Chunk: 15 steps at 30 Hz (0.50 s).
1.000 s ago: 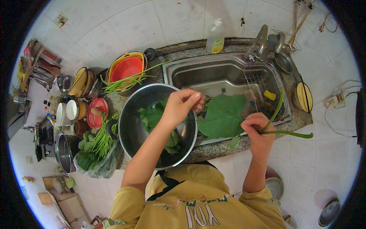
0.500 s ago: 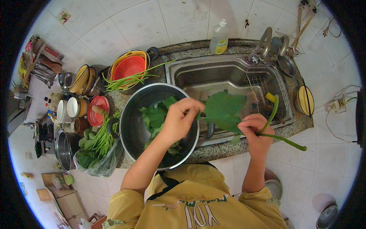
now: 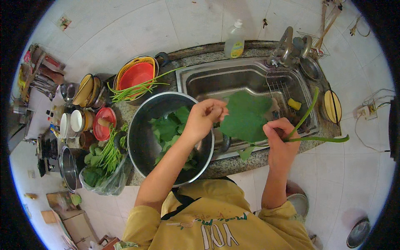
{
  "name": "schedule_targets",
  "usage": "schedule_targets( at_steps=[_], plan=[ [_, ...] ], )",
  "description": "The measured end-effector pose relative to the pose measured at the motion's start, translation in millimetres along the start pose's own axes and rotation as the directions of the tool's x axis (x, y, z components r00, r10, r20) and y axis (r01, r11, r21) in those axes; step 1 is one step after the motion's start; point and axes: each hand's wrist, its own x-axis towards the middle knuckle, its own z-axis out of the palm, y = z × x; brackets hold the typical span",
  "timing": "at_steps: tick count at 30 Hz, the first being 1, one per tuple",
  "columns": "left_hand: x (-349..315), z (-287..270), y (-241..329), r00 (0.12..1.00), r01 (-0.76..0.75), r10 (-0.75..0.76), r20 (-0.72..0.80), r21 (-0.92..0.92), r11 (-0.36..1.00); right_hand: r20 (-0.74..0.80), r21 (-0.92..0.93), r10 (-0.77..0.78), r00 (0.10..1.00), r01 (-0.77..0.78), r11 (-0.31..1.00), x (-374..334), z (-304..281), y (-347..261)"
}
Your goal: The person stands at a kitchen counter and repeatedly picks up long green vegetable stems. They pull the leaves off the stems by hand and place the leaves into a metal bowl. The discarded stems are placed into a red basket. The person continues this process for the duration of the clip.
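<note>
My right hand pinches a green leaf stem, whose ends stick out to the right. A broad green leaf spreads from this grip toward the left, over the near part of the sink. At that leaf's left edge is my left hand, its fingers curled together; what they hold, if anything, I cannot make out. Below my left forearm stands a large metal pot with torn green leaves inside. A smaller leaf hangs under the broad one.
The steel sink holds a wire rack and a yellow sponge. Peeled green stems lie across a red basket. At left, a plastic bag holds more greens. A clear bottle stands behind the sink.
My right hand has shifted slightly right with the leaf and stem. My left hand has moved a little right and up along the leaf's edge. The view has shifted slightly.
</note>
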Motion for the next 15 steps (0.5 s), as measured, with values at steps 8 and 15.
schedule_targets(
  at_steps=[8, 15],
  plan=[
    [-34, 25, 34, 0.97, 0.141, 0.001, 0.242, -0.569, 0.81, 0.056, -0.178, -0.171, 0.984, 0.178, 0.968, 1, 6, 6],
    [-36, 23, 48, 0.981, 0.14, -0.099, 0.168, -0.254, 0.957, 0.166, -0.153, -0.302, 0.939, 0.327, 0.932, 2, 7, 11]
  ],
)
